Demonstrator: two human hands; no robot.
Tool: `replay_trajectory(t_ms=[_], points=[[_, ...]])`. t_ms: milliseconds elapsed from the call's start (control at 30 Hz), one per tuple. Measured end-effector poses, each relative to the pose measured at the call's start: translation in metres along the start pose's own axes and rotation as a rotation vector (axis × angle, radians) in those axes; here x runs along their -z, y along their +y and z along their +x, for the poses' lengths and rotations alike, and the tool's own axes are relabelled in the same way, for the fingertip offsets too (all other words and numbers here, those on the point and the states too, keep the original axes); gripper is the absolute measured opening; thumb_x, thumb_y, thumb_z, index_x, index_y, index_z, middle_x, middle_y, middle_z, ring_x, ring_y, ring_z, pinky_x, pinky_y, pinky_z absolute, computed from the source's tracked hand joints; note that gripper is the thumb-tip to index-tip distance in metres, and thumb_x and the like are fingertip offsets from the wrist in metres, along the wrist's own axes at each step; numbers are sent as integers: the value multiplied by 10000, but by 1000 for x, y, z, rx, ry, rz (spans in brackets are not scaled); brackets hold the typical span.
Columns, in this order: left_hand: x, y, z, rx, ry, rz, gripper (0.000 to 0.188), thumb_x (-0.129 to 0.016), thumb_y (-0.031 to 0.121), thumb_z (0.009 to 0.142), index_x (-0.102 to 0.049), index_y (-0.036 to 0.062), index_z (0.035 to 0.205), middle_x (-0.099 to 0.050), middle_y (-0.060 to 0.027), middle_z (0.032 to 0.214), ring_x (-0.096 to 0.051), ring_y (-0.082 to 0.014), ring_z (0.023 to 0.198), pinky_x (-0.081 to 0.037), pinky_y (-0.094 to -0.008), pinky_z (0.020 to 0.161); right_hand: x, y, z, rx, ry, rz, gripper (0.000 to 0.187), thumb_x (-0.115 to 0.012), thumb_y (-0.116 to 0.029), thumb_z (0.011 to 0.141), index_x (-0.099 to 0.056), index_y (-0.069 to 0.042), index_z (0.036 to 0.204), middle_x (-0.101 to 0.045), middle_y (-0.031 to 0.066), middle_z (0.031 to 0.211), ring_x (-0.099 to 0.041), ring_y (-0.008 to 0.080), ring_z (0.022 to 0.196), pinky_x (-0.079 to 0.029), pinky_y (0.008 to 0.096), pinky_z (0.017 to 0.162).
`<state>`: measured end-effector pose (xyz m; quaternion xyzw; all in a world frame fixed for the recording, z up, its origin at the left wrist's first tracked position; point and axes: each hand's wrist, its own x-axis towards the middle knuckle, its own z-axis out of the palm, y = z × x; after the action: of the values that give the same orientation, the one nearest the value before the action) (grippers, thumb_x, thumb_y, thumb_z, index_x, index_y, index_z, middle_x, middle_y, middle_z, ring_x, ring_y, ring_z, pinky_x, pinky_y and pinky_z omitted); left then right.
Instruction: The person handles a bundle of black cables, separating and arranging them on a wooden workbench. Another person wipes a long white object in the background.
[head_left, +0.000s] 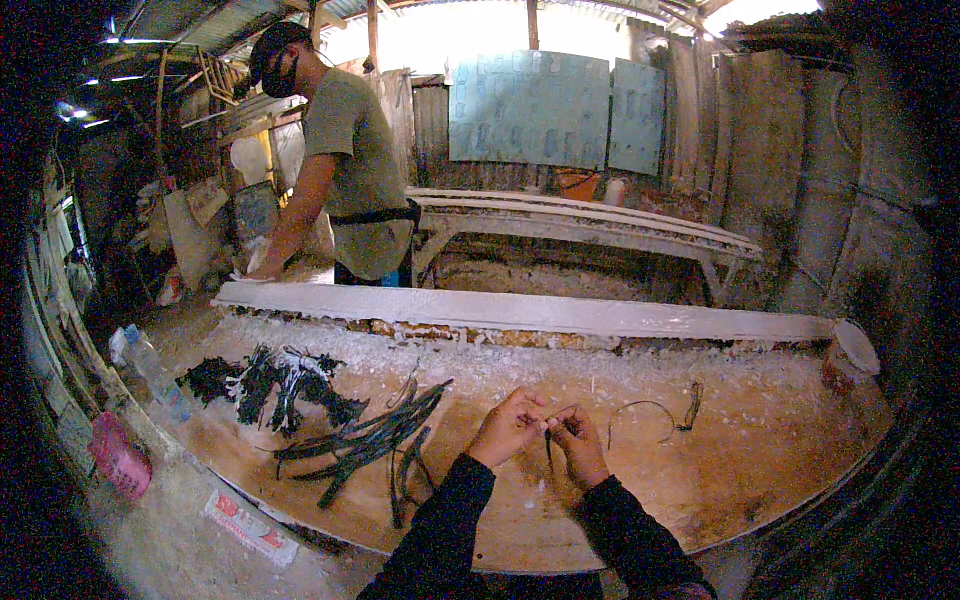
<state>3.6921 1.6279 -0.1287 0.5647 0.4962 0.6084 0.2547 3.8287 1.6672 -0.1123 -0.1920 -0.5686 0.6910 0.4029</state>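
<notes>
My left hand (508, 428) and my right hand (578, 442) meet over the wooden table, fingertips pinched close together. Between them a short dark strip (549, 452) hangs down, gripped at its upper end; the fingers partly hide it. To the left of my hands lies a loose heap of long dark strips (375, 448). Behind that heap sit several tied bundles of black and whitish strips (283, 385). A thin dark strip (690, 408) with a curved strand lies on the table to the right of my right hand.
A long white-coated plank (520, 312) runs along the table's (760, 450) far side, with white crumbs before it. A round container (855, 348) stands at its right end. A co-worker (365, 170) leans over its left end. A plastic bottle (150, 365) lies far left.
</notes>
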Motion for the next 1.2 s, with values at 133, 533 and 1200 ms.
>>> replay_trajectory(t_ms=[133,533,1200], points=[[3,8,-2,90,-58,10,266,-560,-8,746,-451,52,982,-582,-34,758,-569,-112,724,-448,-237,632,4,8,5,-76,-54,172,49,-525,-85,806,-479,-88,789,-530,20,745,-510,118,693,-426,251,682],[-7,24,-3,-2,-22,64,387,-561,-24,743,-325,76,1032,-532,-35,754,-539,-117,705,-442,-255,596,18,5,10,-265,30,260,34,-540,-102,797,-509,-86,794,-544,-9,724,-497,75,607,-451,225,623],[-5,31,-5,56,-6,-33,474,-556,-24,751,-251,91,1095,-563,-67,826,-555,-141,777,-447,-269,660,3,-10,2,-48,136,21,82,-580,-114,777,-561,-39,803,-581,23,756,-517,98,632,-432,224,606]])
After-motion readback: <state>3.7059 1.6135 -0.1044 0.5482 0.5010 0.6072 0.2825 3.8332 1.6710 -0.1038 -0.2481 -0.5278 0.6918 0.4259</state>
